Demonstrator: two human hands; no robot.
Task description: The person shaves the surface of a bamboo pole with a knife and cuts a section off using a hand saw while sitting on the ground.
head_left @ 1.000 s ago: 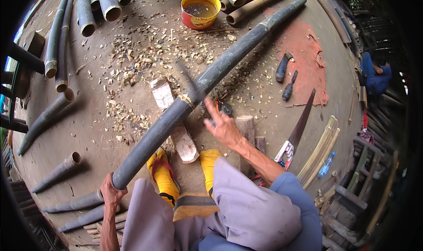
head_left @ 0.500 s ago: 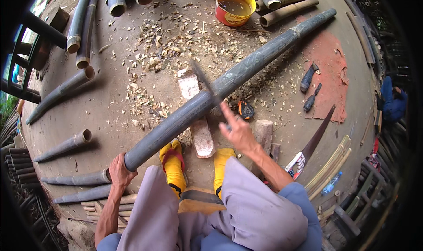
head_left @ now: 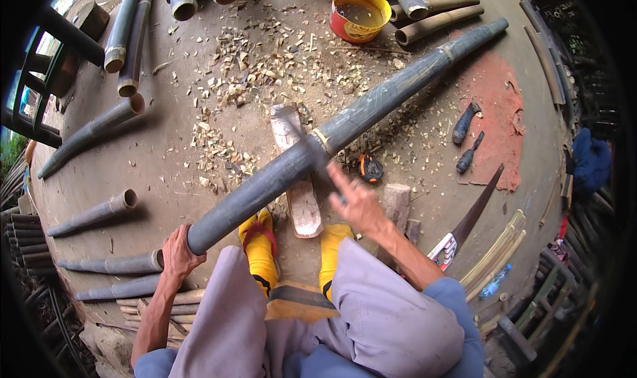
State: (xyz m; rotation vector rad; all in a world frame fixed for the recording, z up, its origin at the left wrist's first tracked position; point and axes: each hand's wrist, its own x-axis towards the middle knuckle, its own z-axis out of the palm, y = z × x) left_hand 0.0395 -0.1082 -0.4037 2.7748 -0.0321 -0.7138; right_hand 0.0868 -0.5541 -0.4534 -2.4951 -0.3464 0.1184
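Observation:
A long dark bamboo pole (head_left: 371, 109) slants from near left to far right, its middle over a pale, hollowed wooden block (head_left: 303, 209). My left hand (head_left: 178, 252) is closed round the pole's near end, by my left knee. In my right hand (head_left: 360, 209) is a knife with a motion-blurred blade (head_left: 292, 127) that crosses the pole above the block; its handle is hidden by my fingers. The index finger stretches toward the blade. Right beside the blade, a pale cut mark (head_left: 321, 136) shows on the bamboo.
An orange-and-black tape measure (head_left: 370, 168) lies right of the pole. Farther right are a handsaw (head_left: 464, 227), two dark-handled tools (head_left: 466, 123) and a reddish sheet (head_left: 494, 106). Wood chips (head_left: 232, 93) litter the floor. Behind stands a yellow-red bucket (head_left: 359, 20); cut bamboo pieces (head_left: 93, 213) lie left.
My right hand has shifted slightly, and the blade is more smeared. A pale cut mark now shows on the pole where the blade was. My left hand keeps its grip on the pole's end.

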